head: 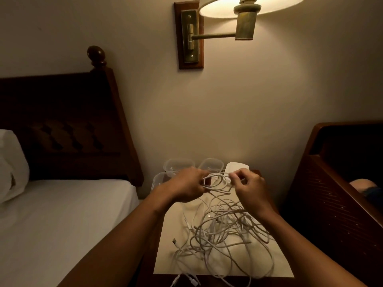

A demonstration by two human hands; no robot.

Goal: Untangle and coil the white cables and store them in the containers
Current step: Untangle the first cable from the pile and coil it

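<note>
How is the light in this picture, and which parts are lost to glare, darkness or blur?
Head view: the lamp shade is blown-out glare; warm light reaches the tangled white cables; the headboard and the wooden furniture at right are nearly black; the left hand and right hand, gripping a cable loop, look slightly soft.

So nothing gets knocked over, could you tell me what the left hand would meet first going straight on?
Probably the middle clear container beyond the cable loop the left hand grips; depth unclear.
</note>
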